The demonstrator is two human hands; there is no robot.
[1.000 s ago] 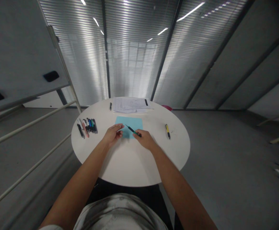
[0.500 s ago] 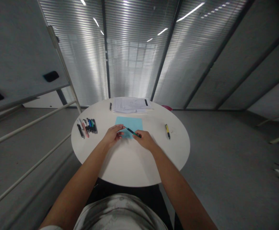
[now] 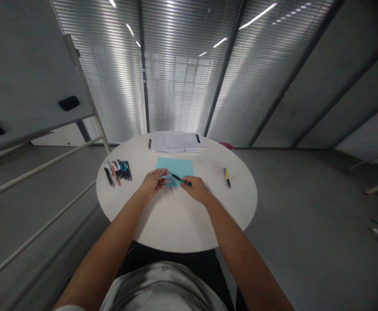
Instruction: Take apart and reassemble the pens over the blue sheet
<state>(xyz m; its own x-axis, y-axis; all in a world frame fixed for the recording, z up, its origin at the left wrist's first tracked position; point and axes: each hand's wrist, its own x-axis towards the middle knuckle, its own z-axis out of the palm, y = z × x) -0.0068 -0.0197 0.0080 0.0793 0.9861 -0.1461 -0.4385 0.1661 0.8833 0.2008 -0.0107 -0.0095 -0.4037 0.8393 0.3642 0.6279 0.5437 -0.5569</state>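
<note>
A dark pen with green parts (image 3: pixel 177 177) slants between my two hands, above a light-blue sheet (image 3: pixel 182 165) on the round white table. My right hand (image 3: pixel 196 188) is closed around the green rear end of the pen. At the other end, the thumb and forefinger of my left hand (image 3: pixel 153 182) pinch the pen's thin tip; its other fingers curl loosely below. Whether a separate small part sits in that pinch is too small to tell.
On the left of the white table (image 3: pixel 176 229) lies a row of several pens and markers (image 3: pixel 120 170). Printed papers (image 3: pixel 176 142) and a small dark pen (image 3: pixel 149 144) lie at the back. A yellow-and-black pen (image 3: pixel 227 177) is on the right. A whiteboard frame (image 3: pixel 91 95) stands left.
Both hands stay almost in place. The pen's tip end has shifted very slightly left, towards my left fingertips.
</note>
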